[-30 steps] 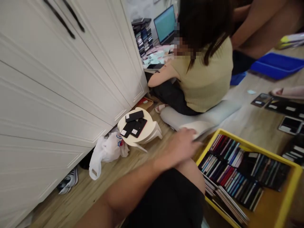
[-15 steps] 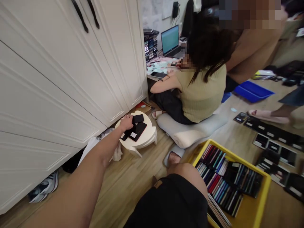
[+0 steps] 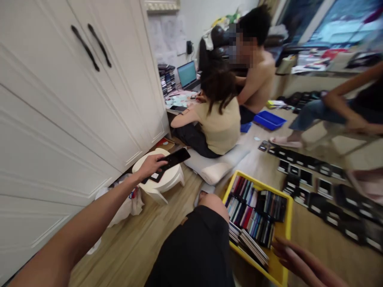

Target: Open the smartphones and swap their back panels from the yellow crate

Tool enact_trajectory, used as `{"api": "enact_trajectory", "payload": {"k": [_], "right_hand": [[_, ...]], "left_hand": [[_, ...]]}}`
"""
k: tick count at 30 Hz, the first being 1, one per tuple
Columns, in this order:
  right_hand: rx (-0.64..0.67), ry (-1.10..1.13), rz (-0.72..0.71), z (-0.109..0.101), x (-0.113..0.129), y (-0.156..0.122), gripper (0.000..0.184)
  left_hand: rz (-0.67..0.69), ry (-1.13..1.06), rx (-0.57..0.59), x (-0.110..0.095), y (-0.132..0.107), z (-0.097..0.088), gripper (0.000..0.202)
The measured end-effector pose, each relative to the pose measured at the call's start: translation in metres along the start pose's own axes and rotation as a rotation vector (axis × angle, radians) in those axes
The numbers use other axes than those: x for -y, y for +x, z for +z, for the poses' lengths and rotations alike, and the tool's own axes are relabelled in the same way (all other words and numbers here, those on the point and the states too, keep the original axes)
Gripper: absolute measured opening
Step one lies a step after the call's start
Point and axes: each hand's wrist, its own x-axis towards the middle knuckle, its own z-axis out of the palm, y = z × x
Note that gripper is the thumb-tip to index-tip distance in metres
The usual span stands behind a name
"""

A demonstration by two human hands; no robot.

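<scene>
My left hand (image 3: 152, 164) is closed on a black smartphone (image 3: 177, 157), held by its near end above a small white stool (image 3: 166, 184). Below the fingers, another dark flat device (image 3: 156, 176) with a white label lies on the stool, partly hidden by the hand. At the lower right, my right hand (image 3: 295, 257) hangs by the right wall of a yellow crate (image 3: 289, 215), its fingers stretched out and slightly blurred, with nothing seen in them. Inside the crate, several phones and tablets (image 3: 248, 211) stand packed on edge in rows.
White cabinet doors (image 3: 89, 99) rise on the left. Ahead, a person (image 3: 220, 123) sits on a grey cushion (image 3: 215, 169) by a laptop (image 3: 188, 75). Beyond are a second seated person and a blue tray (image 3: 269, 120). Rows of labelled devices (image 3: 324, 188) cover the right floor.
My left hand has lifted the smartphone off the stool. My right hand has come into view at the lower right. The view has swung to the right.
</scene>
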Motion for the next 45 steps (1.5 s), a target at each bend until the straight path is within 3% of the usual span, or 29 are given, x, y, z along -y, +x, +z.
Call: {"api": "enact_trajectory", "payload": {"k": [2,5,7,8,9,11,12,15,18,24,29,38,45], "right_hand": [[0.050,0.061,0.025,-0.010,0.009,-0.021,0.044],[0.231,0.307,0.002,0.001,0.024,-0.045,0.064],[0.264,0.384,-0.026,0.009,0.026,-0.056,0.057],[0.227,0.398,-0.035,0.010,0.024,-0.062,0.050],[0.164,0.406,-0.041,0.009,0.020,-0.069,0.045],[-0.015,0.415,-0.056,0.003,0.009,-0.085,0.040],[-0.100,0.414,-0.077,0.001,0.002,-0.094,0.038],[-0.215,0.361,-0.200,-0.002,-0.014,-0.118,0.037],[-0.198,0.297,-0.262,-0.003,-0.022,-0.137,0.041],[-0.036,0.297,-0.300,-0.013,-0.016,-0.155,0.056],[-0.046,0.286,-0.189,-0.012,-0.004,-0.159,0.050],[-0.021,0.307,-0.209,-0.008,-0.009,-0.162,0.048],[-0.015,0.361,-0.186,-0.003,-0.017,-0.165,0.048]], "left_hand": [[0.113,-0.085,0.125,-0.049,-0.029,0.007,0.026],[0.330,-0.188,0.361,-0.117,-0.070,0.024,0.023],[0.441,-0.283,0.425,-0.151,-0.091,0.043,0.019],[0.436,-0.371,0.388,-0.166,-0.100,0.056,0.017],[0.382,-0.492,0.306,-0.178,-0.109,0.070,0.019],[0.143,-0.835,0.105,-0.201,-0.126,0.102,0.032],[0.021,-1.022,0.061,-0.212,-0.135,0.117,0.040],[-0.202,-1.514,0.257,-0.245,-0.163,0.151,0.052],[-0.230,-1.697,0.343,-0.271,-0.182,0.161,0.063],[-0.191,-1.610,0.353,-0.280,-0.189,0.150,0.074],[-0.137,-1.520,0.359,-0.274,-0.192,0.146,0.075],[-0.025,-1.500,0.419,-0.265,-0.194,0.150,0.073],[-0.039,-1.474,0.433,-0.265,-0.195,0.151,0.073]]}}
